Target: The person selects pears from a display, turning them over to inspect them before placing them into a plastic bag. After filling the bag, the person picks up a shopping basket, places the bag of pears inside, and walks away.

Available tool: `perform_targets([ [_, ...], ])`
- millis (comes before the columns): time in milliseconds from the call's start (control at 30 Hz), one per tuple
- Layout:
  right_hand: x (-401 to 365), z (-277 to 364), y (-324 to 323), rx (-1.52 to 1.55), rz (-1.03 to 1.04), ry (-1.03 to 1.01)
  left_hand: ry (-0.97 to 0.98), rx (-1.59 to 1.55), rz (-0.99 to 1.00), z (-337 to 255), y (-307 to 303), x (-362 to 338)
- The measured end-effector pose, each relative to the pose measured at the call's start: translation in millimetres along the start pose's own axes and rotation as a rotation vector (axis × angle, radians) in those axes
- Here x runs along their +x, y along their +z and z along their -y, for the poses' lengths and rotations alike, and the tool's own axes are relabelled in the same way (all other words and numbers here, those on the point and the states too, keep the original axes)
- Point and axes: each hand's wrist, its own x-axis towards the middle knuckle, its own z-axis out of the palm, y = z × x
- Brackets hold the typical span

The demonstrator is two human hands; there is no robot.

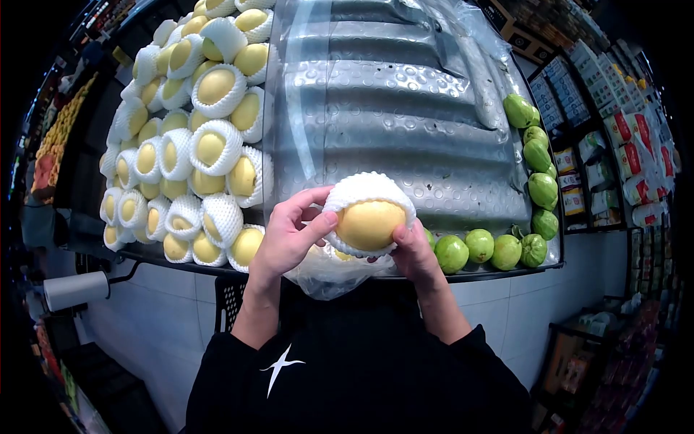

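Note:
Between both my hands is a large pale yellow fruit (371,225) in a white foam net sleeve (367,189). My left hand (296,226) grips its left side, thumb on the sleeve's edge and fingers curled behind. On the opposite side, my right hand (417,249) pinches the lower right, its thumb against the skin. Under the fruit, a clear plastic bag (329,279) hangs at the front edge of the display, with another netted fruit partly visible behind my fingers.
Many netted yellow fruits (210,148) are piled at the left of the display. Ridged grey plastic lining (405,116) covers its middle. Green guavas (452,253) line the front and right edges. A white roll (76,291) juts out at lower left, and stocked shelves (593,159) stand at right.

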Motion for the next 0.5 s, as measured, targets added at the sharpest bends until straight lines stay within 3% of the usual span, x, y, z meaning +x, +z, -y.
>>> perform_targets([
  [167, 3.2, -4.5, -0.7, -0.017, 0.019, -0.055, -0.006, -0.049, -0.019, 4.0, -1.4, 0.0],
  [233, 7.6, -9.2, -0.3, -0.181, -0.034, -0.167, 0.065, -0.015, -0.029, 0.3, 7.4, -3.4],
  [367, -3.2, 13.5, 13.7, -0.279, 0.026, -0.083, 0.15, 0.024, 0.02, 3.2, 4.9, -0.8],
  [500, -3.7, 15.9, 13.8, -0.254, 0.025, -0.025, 0.087, -0.113, 0.003, 0.1, 2.6, -4.7],
])
